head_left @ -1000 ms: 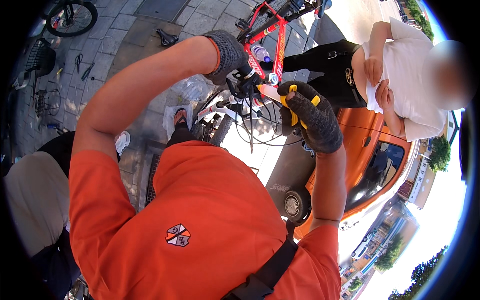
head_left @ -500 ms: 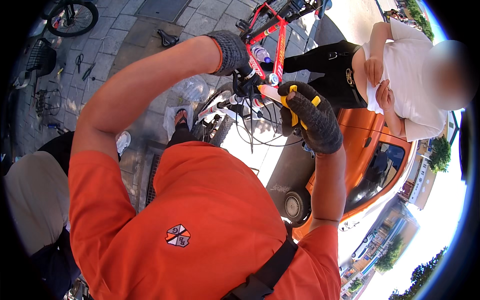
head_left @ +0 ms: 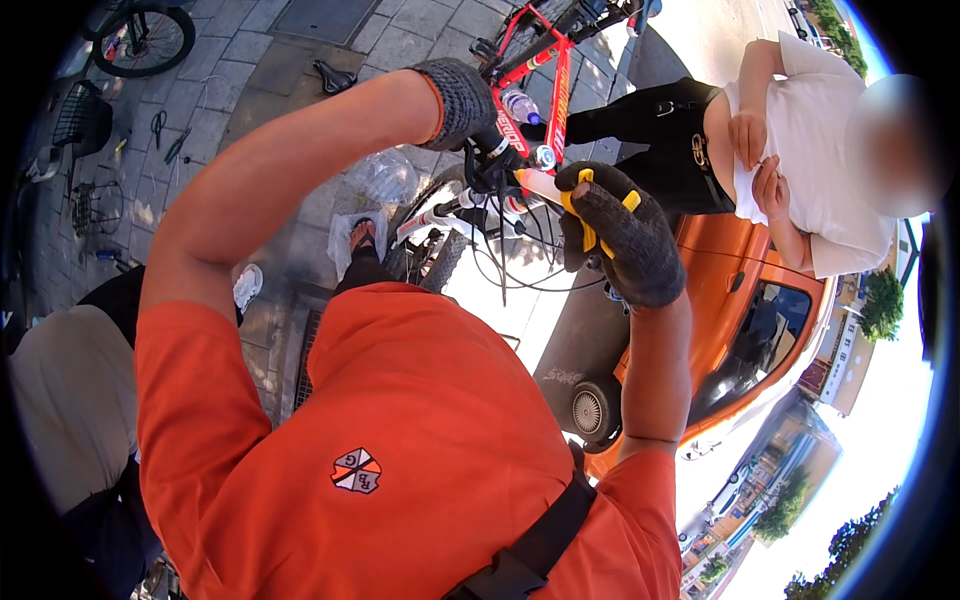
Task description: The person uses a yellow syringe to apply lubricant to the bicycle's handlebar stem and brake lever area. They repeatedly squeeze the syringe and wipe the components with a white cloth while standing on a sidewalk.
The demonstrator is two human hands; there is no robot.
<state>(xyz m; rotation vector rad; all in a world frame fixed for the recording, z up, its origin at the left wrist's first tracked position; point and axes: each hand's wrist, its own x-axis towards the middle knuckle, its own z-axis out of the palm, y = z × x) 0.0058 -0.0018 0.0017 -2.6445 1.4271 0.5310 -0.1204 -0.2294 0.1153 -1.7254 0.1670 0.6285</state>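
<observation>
In front of me is a red bicycle frame [head_left: 560, 90] with a white front fork [head_left: 435, 215] and black cables [head_left: 505, 255] looping from its front. My left hand [head_left: 455, 105], in a dark grey knitted glove, is at the black handlebar area [head_left: 488, 150]; its fingers are hidden. My right hand [head_left: 630, 235], also gloved, has its fingers curled around a pale stick-shaped thing [head_left: 540, 184] with an orange tip, pointing left at the front of the bicycle. Yellow parts [head_left: 587, 215] show between those fingers; their kind is unclear.
A person in a white top [head_left: 815, 150] stands at the right, beside an orange car [head_left: 725, 270]. Another person's beige clothing [head_left: 75, 390] is at the lower left. A loose saddle [head_left: 333, 77], tools [head_left: 176, 145], a wheel [head_left: 145, 40] and plastic bags [head_left: 385, 180] lie around on the paving.
Both hands and the bicycle stay almost exactly in place. The view has shifted very slightly, and the person in white holds much the same pose.
</observation>
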